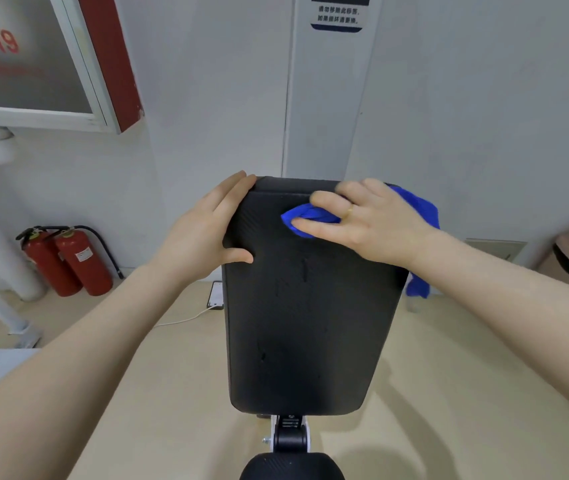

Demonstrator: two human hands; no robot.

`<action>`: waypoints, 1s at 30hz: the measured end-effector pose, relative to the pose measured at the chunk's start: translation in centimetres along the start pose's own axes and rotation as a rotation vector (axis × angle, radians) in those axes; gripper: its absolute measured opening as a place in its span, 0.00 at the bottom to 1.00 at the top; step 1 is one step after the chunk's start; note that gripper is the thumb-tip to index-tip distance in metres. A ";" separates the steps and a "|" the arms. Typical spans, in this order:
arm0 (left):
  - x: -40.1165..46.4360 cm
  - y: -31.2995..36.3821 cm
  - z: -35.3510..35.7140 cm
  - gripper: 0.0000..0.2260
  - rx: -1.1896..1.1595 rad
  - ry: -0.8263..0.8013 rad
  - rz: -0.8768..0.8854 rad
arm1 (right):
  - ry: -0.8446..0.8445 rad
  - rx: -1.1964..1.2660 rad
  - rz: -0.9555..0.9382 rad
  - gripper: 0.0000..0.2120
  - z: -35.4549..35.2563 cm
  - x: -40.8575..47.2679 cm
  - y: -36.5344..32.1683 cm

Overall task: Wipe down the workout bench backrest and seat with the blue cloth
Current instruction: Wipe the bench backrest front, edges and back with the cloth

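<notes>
A: Where's the blue cloth (314,216) from where you stand?

B: Up at the top of the black backrest (311,306), toward its right corner. The right hand (369,220) lies flat over it, fingers spread a little apart and pressing the cloth against the pad. A bunched fold pokes out between the fingers, and the rest spills past the right edge of the backrest and hangs down behind the wrist.

A: Is the hand gripping it or only pressing?

B: Pressing, as far as I can see. The fingers are stretched out over the cloth, not curled round it. There's a ring on 1 of them.

A: And the left hand (207,230)?

B: It's on the top left corner of the backrest. The fingers lie together along the upper left edge and the thumb sits apart on the front face, so the hand clasps the corner. It holds no cloth.

A: How does the pad look?

B: Tilted, with a few wet-looking streaks and specks down the middle. Below it there's the hinge bracket (290,434), then the front edge of the seat (290,467) at the very bottom.

A: Anything else nearby?

B: 2 red fire extinguishers (68,261) stand against the wall on the left, well apart from the bench. A white cable (186,318) runs across the pale floor (466,393) to a small box (215,294) just beside the backrest's left edge.
</notes>
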State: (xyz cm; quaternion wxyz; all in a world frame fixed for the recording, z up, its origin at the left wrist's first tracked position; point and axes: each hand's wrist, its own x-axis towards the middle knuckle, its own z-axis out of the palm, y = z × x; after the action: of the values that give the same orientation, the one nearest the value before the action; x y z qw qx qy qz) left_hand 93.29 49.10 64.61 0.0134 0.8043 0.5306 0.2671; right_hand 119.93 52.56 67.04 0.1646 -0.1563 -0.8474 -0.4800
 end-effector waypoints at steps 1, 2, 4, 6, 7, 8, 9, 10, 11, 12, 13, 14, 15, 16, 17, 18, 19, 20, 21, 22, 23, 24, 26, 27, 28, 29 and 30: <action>0.0 -0.1 0.0 0.49 -0.016 0.004 0.011 | -0.007 0.009 -0.024 0.23 0.2 1.6 -0.5; 0.1 -0.2 0.0 0.49 -0.032 0.006 0.017 | -0.017 0.011 -0.045 0.23 0.3 3.0 -0.9; 0.1 -0.2 0.1 0.50 -0.059 0.005 0.016 | -0.046 0.000 -0.082 0.22 0.4 5.2 -1.7; 0.2 -0.1 0.1 0.49 -0.077 -0.002 0.008 | -0.089 -0.009 -0.104 0.22 0.2 6.0 -1.9; 0.2 -0.2 0.1 0.49 -0.082 -0.005 0.009 | -0.094 -0.005 -0.107 0.21 0.1 5.9 -1.8; 0.1 -0.1 0.0 0.49 -0.083 -0.003 0.013 | -0.088 0.002 -0.104 0.21 0.0 5.5 -1.5; 0.0 -0.2 -0.1 0.49 -0.084 -0.002 0.015 | -0.076 0.005 -0.091 0.22 -0.1 4.8 -1.1; 0.0 -0.1 -0.2 0.49 -0.081 -0.003 0.018 | -0.062 0.001 -0.067 0.22 -0.2 3.7 -0.5; -0.1 -0.1 -0.2 0.48 -0.077 -0.005 0.019 | -0.051 -0.006 -0.041 0.23 -0.3 2.4 0.1; -0.1 0.0 -0.3 0.48 -0.073 -0.005 0.020 | -0.050 -0.011 -0.015 0.24 -0.5 0.8 0.7; -0.2 0.0 -0.3 0.48 -0.071 -0.004 0.020 | -0.055 -0.011 0.011 0.25 -0.7 -0.9 1.2; -0.2 0.1 -0.3 0.48 -0.072 -0.003 0.018 | -0.064 -0.010 0.039 0.26 -1.0 -2.4 1.6; -0.2 0.1 -0.3 0.48 -0.073 -0.001 0.013 | -0.071 -0.014 0.067 0.28 -1.3 -3.6 1.9; -0.2 0.1 -0.3 0.48 -0.077 0.000 0.006 | -0.080 -0.018 0.092 0.29 -1.5 -4.4 2.0; -0.1 0.1 -0.3 0.48 -0.084 0.002 0.002 | -0.088 -0.020 0.111 0.29 -1.5 -4.8 1.9; -0.1 0.1 -0.2 0.48 -0.091 0.006 0.001 | -0.090 -0.020 0.120 0.29 -1.5 -4.7 1.8; -0.1 0.0 -0.1 0.48 -0.100 0.008 0.001 | -0.083 -0.014 0.117 0.29 -1.3 -4.0 1.6; -0.1 0.0 -0.1 0.48 -0.110 0.012 0.004 | -0.073 -0.002 0.106 0.28 -1.1 -2.8 1.3; -0.1 0.0 0.0 0.48 -0.119 0.015 0.009 | -0.067 0.021 0.094 0.28 -0.9 -1.3 0.9; 0.0 -0.2 0.1 0.48 -0.126 0.018 0.020 | -0.068 0.056 0.085 0.27 -0.7 0.6 0.4; 0.0 -0.3 0.1 0.48 -0.134 0.018 0.027 | -0.072 0.095 0.074 0.26 -0.5 2.5 -0.1; 0.0 -0.5 0.3 0.49 -0.152 0.019 0.022 | -0.077 0.126 0.062 0.24 -0.4 4.6 -0.7; 0.0 -0.9 0.6 0.50 -0.258 0.017 -0.051 | -0.113 0.147 0.048 0.23 -0.1 8.0 -1.9; 0.0 -1.1 0.8 0.51 -0.324 0.022 -0.085 | -0.129 0.147 0.038 0.23 0.1 9.0 -2.3; -0.1 -1.1 0.8 0.52 -0.370 0.038 -0.097 | -0.133 0.137 0.032 0.22 0.0 9.7 -2.4; -0.2 -1.0 0.9 0.52 -0.385 0.048 -0.100 | -0.130 0.129 0.025 0.22 -0.1 9.8 -2.2; -0.3 -0.9 0.9 0.52 -0.390 0.054 -0.102 | -0.128 0.135 0.014 0.21 -0.2 9.6 -1.9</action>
State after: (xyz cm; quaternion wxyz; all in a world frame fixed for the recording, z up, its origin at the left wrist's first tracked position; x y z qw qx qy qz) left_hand 92.81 49.51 63.44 0.1679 0.7511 0.5091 0.3853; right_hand 110.49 52.49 69.79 0.1236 -0.1810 -0.8856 -0.4095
